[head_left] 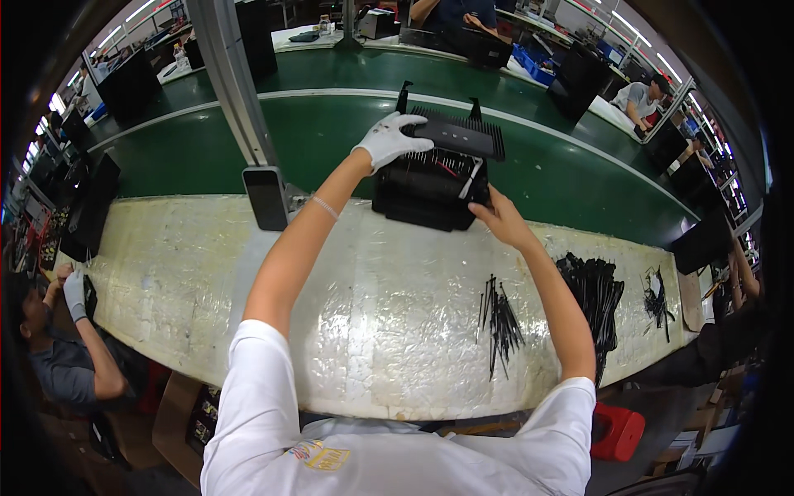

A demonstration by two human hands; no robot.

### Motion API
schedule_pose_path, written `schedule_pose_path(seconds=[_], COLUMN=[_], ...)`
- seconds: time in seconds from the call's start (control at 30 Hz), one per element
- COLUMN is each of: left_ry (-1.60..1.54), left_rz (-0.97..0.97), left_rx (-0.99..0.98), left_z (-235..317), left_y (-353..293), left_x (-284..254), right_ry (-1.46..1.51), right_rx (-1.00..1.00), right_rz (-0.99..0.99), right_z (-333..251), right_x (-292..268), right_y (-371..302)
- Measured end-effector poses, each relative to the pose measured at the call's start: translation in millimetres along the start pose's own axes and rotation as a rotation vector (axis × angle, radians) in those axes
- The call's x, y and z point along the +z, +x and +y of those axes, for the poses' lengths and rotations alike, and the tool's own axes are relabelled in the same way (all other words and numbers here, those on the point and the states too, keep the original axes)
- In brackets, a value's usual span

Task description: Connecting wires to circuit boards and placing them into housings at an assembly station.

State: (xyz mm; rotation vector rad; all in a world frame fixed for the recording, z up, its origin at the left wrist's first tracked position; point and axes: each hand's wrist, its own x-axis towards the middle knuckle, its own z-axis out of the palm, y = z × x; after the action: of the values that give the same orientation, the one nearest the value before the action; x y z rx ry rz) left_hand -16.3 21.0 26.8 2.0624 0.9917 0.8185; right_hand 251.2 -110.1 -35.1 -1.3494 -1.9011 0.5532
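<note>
My left hand (389,139), in a white glove, grips the near left end of a flat black slotted device (459,136) with two upright antennas, held over the green conveyor belt (331,140). My bare right hand (496,217) rests on the right side of a black tray (426,192) of stacked black parts with wires, at the far edge of the worktable (372,306). The device sits just above and behind this tray.
A bundle of black cable ties (499,318) lies right of centre, with a bigger heap (597,293) and a small one (657,302) further right. A metal post (236,91) carries a dark handheld unit (266,197). Other people work at left, right and far side.
</note>
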Motion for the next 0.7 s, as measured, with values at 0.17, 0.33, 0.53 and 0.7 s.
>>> schedule_pose_path(seconds=[0.17, 0.33, 0.53, 0.7], left_ry=[0.099, 0.459, 0.648, 0.649], left_rz=[0.297, 0.308, -0.154, -0.057], left_rx=[-0.005, 0.143, -0.242, -0.263], left_z=[7.0, -36.3, -18.2, -34.9], left_y=[11.4, -118.8, -247.4, -245.3], left_x=[29.7, 60.6, 66.9, 65.6], right_ry=[-0.363, -0.387, -0.457, -0.51], right_rx=[0.075, -0.139, -0.267, -0.214], right_rz=[0.318, 0.059, -0.243, -0.02], right_z=[15.4, -89.3, -127.0, -103.0], right_x=[6.9, 42.6, 131.9, 186.9], right_y=[13.2, -53.4, -111.4, -90.8])
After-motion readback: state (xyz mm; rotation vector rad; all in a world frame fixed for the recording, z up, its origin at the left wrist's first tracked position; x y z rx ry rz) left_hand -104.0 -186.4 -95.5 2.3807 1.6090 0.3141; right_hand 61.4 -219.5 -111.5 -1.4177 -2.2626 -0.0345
